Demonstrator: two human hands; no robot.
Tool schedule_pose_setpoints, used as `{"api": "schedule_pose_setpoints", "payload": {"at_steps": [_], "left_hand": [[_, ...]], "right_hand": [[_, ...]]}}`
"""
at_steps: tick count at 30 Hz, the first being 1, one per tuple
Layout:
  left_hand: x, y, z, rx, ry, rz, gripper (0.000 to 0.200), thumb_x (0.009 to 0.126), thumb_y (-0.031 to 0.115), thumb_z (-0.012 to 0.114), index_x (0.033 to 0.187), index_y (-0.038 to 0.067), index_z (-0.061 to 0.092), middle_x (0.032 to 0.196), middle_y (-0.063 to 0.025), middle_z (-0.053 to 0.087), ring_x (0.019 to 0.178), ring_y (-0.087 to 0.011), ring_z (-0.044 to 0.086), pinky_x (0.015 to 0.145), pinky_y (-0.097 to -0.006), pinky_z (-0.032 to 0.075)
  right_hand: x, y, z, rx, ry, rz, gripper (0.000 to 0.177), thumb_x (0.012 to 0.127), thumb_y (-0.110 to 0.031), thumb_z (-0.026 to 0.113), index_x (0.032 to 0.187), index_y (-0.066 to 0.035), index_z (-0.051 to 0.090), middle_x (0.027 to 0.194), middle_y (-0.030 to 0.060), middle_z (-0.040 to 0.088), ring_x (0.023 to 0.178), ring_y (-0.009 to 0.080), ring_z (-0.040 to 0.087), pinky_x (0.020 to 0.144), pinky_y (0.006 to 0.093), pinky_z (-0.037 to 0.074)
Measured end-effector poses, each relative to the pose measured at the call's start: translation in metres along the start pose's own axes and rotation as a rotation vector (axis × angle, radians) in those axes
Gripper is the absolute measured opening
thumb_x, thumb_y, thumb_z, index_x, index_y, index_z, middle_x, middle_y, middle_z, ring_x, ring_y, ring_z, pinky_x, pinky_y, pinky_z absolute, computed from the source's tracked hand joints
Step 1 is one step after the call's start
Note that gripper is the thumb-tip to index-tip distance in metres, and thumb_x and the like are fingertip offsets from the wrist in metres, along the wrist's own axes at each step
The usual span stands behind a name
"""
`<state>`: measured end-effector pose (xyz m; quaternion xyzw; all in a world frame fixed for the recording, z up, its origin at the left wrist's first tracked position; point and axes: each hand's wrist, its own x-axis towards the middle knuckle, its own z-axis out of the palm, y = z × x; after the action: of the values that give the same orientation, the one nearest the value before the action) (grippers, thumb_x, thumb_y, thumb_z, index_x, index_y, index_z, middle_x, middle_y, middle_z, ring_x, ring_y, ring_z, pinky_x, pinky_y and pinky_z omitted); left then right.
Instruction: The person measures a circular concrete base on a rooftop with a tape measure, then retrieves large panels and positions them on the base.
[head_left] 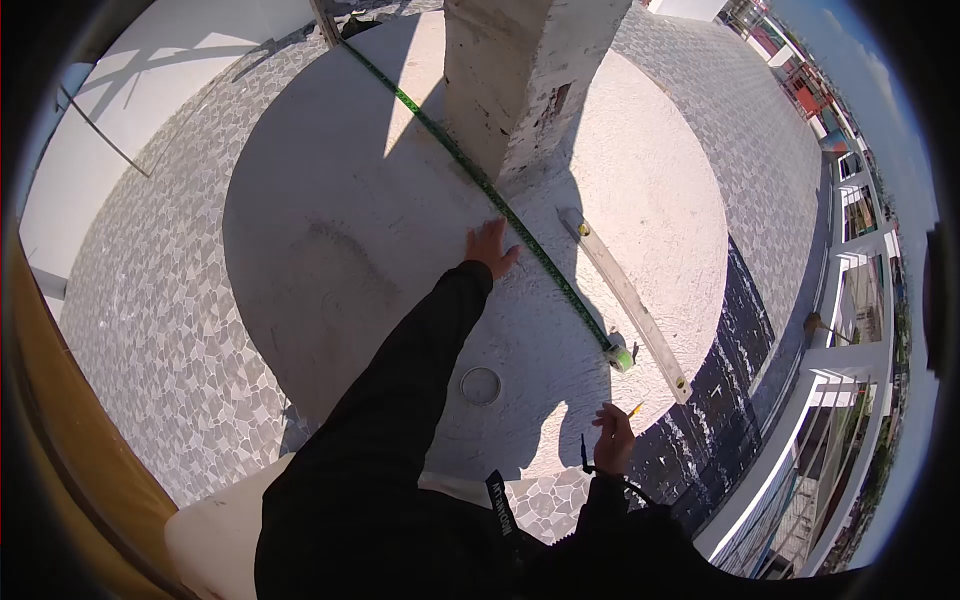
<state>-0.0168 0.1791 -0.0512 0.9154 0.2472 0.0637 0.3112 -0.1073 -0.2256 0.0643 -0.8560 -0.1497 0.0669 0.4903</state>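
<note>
My left hand (pixel 490 248) lies on the round whitish slab (pixel 300 230), fingers spread, right beside the green tape blade. The tape measure (pixel 620 358) rests at the slab's near right, its green blade (pixel 450 145) drawn out diagonally past the pillar to the far left edge. Close to the slab's near edge, my right hand (pixel 613 440) is closed around a thin yellow-orange pencil (pixel 635 410), mostly hidden by the fingers. To the right of the blade lies a long spirit level (pixel 630 305). A pale ring (pixel 480 386) sits between my arms.
A rough concrete pillar (pixel 510 80) rises from the slab's far side. Stone-patterned flooring (pixel 160 320) surrounds the slab, with a dark, white-streaked strip (pixel 715 390) at right. A white railing (pixel 850 330) runs along the right edge, and a white wall (pixel 170 70) stands at far left.
</note>
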Motion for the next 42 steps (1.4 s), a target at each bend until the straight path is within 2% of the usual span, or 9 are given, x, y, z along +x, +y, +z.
{"api": "schedule_pose_setpoints", "payload": {"at_steps": [4,6,9,11,12,16,26,35,42], "left_hand": [[-0.077,-0.023,-0.073,-0.28,0.258,0.128,0.048,0.09,0.025,0.048,0.131,0.002,0.038,0.133,-0.0214,0.04,0.124,-0.0355,0.038,0.102,-0.0392,0.033],[-0.153,-0.053,-0.103,-0.205,0.418,0.107,0.043,0.09,0.022,0.048,0.127,0.001,0.042,0.127,-0.0205,0.044,0.12,-0.0367,0.041,0.099,-0.0426,0.036],[-0.303,-0.113,-0.131,-0.055,0.601,-0.278,0.04,0.085,0.018,0.051,0.123,0.002,0.047,0.118,-0.0199,0.045,0.101,-0.0337,0.051,0.089,-0.0444,0.044],[-0.412,-0.147,-0.135,-0.302,0.537,-0.707,0.044,0.087,0.017,0.048,0.129,0.003,0.043,0.12,-0.0203,0.045,0.103,-0.0334,0.052,0.094,-0.0429,0.043],[-0.485,-0.245,-0.12,-0.019,0.34,-0.809,0.043,0.089,0.017,0.045,0.13,0.003,0.043,0.128,-0.0217,0.043,0.108,-0.0328,0.052,0.093,-0.0391,0.044],[-0.612,-0.259,-0.098,0.097,-0.257,-1.12,0.042,0.088,0.018,0.046,0.127,0.003,0.045,0.125,-0.0207,0.045,0.105,-0.0313,0.053,0.091,-0.0386,0.044],[-0.598,-0.211,-0.056,-0.194,-0.683,-0.841,0.038,0.086,0.019,0.049,0.121,0.003,0.049,0.116,-0.0185,0.051,0.099,-0.0277,0.056,0.084,-0.0371,0.047],[-0.577,-0.247,-0.077,-0.069,-0.936,-0.84,0.035,0.085,0.02,0.051,0.115,0.003,0.054,0.108,-0.0164,0.056,0.093,-0.0244,0.059,0.078,-0.0359,0.049],[-0.561,-0.182,-0.002,-0.063,-0.907,-0.79,0.033,0.083,0.02,0.053,0.111,0.003,0.057,0.102,-0.0148,0.06,0.088,-0.0218,0.061,0.073,-0.0349,0.05]], "right_hand": [[-0.07,-0.007,0.038,0.107,-0.161,0.139,0.02,0.091,-0.007,0.046,0.105,0.0,0.06,0.08,0.0112,0.065,0.068,0.0172,0.063,0.064,0.0289,0.05],[-0.099,-0.01,0.065,0.163,-0.273,0.151,0.021,0.09,-0.009,0.047,0.106,-0.001,0.06,0.079,0.0115,0.064,0.068,0.019,0.063,0.065,0.0306,0.051],[-0.125,-0.03,0.1,0.22,-0.477,0.177,0.023,0.087,-0.008,0.046,0.105,-0.002,0.059,0.084,0.014,0.064,0.073,0.0261,0.063,0.068,0.035,0.05],[-0.132,-0.045,0.116,0.142,-0.592,0.012,0.025,0.082,-0.003,0.047,0.104,-0.002,0.06,0.087,0.0149,0.064,0.078,0.0305,0.062,0.071,0.0388,0.049],[-0.131,-0.056,0.121,0.144,-0.598,-0.05,0.025,0.081,-0.003,0.048,0.103,-0.002,0.06,0.088,0.0155,0.064,0.08,0.0318,0.062,0.073,0.0403,0.048],[-0.107,-0.084,0.142,0.071,-0.62,-0.271,0.023,0.081,-0.004,0.055,0.104,-0.002,0.06,0.088,0.0154,0.064,0.078,0.0311,0.063,0.07,0.0392,0.048],[-0.077,-0.069,0.123,-0.069,-0.539,-0.362,0.02,0.084,-0.004,0.055,0.102,-0.001,0.061,0.089,0.0157,0.064,0.076,0.029,0.064,0.068,0.0375,0.05],[-0.208,-0.046,0.034,0.115,-0.337,0.25,0.031,0.085,0.0,0.043,0.114,0.0,0.053,0.092,0.0188,0.062,0.082,0.0313,0.062,0.073,0.0393,0.048],[-0.176,-0.012,-0.029,0.129,-0.473,0.179,0.035,0.088,-0.005,0.044,0.122,-0.001,0.044,0.098,0.0195,0.061,0.092,0.0329,0.06,0.08,0.0393,0.046]]}}
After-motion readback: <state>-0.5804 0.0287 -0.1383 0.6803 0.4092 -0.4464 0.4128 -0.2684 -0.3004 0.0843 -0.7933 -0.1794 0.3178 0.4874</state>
